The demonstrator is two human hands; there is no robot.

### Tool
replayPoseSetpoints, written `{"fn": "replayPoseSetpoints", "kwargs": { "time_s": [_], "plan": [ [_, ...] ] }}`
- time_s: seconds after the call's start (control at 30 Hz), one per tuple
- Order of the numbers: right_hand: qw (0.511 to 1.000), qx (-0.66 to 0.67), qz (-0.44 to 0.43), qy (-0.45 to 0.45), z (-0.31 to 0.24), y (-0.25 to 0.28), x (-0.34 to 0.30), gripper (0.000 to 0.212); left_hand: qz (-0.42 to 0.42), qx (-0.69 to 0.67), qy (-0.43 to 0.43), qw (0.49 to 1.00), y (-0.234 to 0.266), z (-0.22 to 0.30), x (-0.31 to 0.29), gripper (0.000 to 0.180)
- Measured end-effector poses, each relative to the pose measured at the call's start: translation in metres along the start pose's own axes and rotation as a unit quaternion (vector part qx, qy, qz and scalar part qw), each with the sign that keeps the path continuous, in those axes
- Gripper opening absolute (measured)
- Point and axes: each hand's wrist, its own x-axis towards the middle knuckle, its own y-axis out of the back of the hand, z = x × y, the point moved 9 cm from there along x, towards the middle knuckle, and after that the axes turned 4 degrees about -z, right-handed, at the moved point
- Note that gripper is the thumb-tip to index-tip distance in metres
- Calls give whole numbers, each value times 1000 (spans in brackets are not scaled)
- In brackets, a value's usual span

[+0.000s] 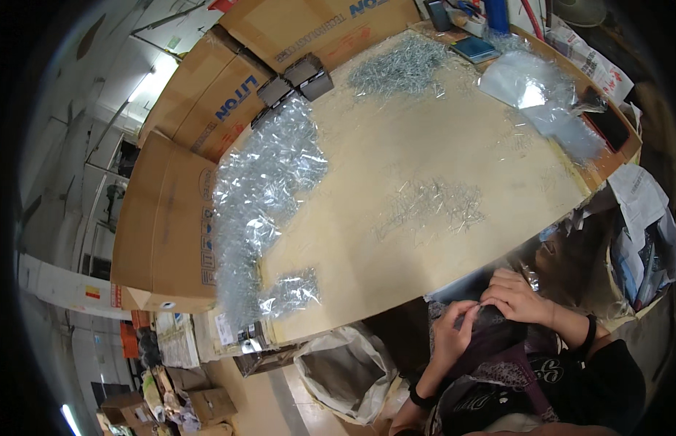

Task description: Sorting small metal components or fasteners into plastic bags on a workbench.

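Note:
Close to my body, past the table's near edge, my left hand [452,330] and my right hand [516,296] meet over my lap. On the left, thumb and forefinger pinch together. My right fingers are curled, their tips beside the left ones. Whatever lies between the fingertips is too small to make out. Nearest to them on the table [338,280] is a loose scatter of thin metal pins [432,203]. Farther back lies a denser heap of similar pins [399,65].
Many small clear plastic packets [269,171] pile along the left, before cardboard boxes [171,211]. Small dark boxes [305,76] stand behind them. Clear bags [530,83] and a phone [606,129] lie at the right. An open white sack [345,374] stands below the table.

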Motion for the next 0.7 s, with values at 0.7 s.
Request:
{"fn": "replayPoseSetpoints", "kwargs": {
  "time_s": [0.7],
  "plan": [
    [953, 223, 71, -192, 24, -14, -23, 15, -15, 140, -64, 988, -7, 14, -10, 3]
  ]
}}
